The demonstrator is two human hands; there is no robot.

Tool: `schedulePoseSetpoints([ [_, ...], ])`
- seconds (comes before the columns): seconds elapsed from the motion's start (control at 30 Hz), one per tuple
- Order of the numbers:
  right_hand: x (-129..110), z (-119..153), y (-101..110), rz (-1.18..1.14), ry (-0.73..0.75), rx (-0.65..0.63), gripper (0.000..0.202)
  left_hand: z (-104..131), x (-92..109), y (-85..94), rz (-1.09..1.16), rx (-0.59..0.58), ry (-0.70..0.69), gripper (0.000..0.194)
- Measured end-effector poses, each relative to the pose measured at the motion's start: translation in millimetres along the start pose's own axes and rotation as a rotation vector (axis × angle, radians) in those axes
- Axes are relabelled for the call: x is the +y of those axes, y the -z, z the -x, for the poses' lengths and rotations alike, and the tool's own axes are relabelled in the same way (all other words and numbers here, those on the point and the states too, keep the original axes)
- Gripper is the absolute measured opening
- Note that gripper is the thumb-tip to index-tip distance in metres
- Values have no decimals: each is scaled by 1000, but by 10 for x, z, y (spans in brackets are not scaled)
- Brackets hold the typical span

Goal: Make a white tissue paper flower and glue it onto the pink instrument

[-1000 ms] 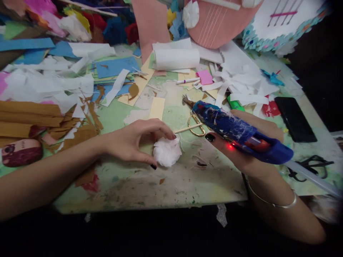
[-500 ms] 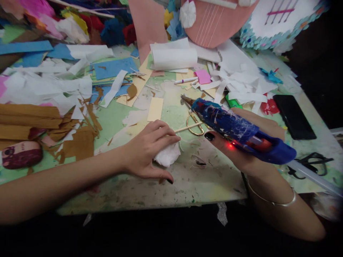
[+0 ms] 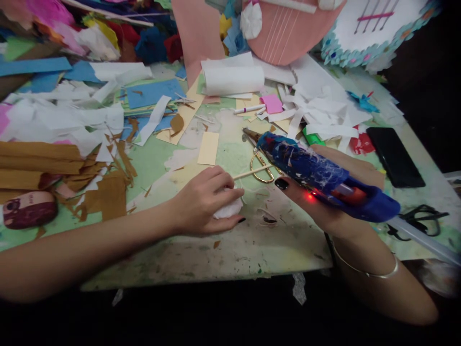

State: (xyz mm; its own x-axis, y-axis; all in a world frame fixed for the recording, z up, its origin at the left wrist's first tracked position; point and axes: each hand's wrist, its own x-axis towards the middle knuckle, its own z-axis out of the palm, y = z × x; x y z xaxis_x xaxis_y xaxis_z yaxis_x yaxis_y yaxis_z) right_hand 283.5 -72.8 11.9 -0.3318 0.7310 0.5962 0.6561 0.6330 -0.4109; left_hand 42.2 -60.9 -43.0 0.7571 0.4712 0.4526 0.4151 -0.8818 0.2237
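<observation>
My left hand (image 3: 209, 202) is wrapped round a crumpled white paper ball (image 3: 229, 207) on the table, with its thumb along the near side. A thin pale stick (image 3: 252, 171) sticks out to the right, just beyond my fingers. In my right hand (image 3: 327, 211) is a blue glue gun (image 3: 302, 158) with a small red light, its nozzle pointing up and left. Partly under the gun lie gold-handled scissors (image 3: 262, 168). A small cream paper rectangle (image 3: 208, 148) rests beyond my left hand.
Brown crepe paper (image 3: 39, 166) and a maroon mouse-shaped object (image 3: 30, 210) lie at the left. A white roll (image 3: 234, 79) stands at the back. A black phone (image 3: 396, 157) and black cable (image 3: 418, 222) are at the right.
My left fingers and thumb have closed in round the white paper ball, covering more of it. My right hand and the glue gun have hardly moved.
</observation>
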Motion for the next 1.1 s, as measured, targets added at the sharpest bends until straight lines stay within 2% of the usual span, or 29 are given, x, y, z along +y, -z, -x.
schedulePoseSetpoints([
  [0.13, -8, -13, 1, -15, 11, 1, 21, 20, 0, -11, -45, 64, -62, 32],
  [0.33, -21, -27, 11, -27, 22, -17, 18, 103, -12, -5, -166, 83, -148, 48],
  [0.43, 0, -4, 2, -24, -10, -20, 17, 130, -16, 43, -56, 120, -143, 55],
  [0.5, 18, 9, -8, -36, -41, -17, 16, 118, -23, 103, 103, 187, -12, 39],
  [0.6, 36, 10, -15, -94, -69, 0, 14, 55, -85, 202, 244, 289, 376, 17],
  [0.67, 40, 6, -8, -143, -72, 21, 15, -3, -176, 242, 328, 217, 599, 11],
  [0.77, 42, 11, 24, -198, -108, 43, 15, -107, -343, 256, 549, -13, 718, 13],
  [0.93, 45, -4, 74, -262, -137, -47, 14, -339, -501, 256, 655, -327, 642, 20],
  [1.1, -2, -101, 84, -265, -152, -218, 17, -509, -535, 220, 654, -540, 548, 18],
])
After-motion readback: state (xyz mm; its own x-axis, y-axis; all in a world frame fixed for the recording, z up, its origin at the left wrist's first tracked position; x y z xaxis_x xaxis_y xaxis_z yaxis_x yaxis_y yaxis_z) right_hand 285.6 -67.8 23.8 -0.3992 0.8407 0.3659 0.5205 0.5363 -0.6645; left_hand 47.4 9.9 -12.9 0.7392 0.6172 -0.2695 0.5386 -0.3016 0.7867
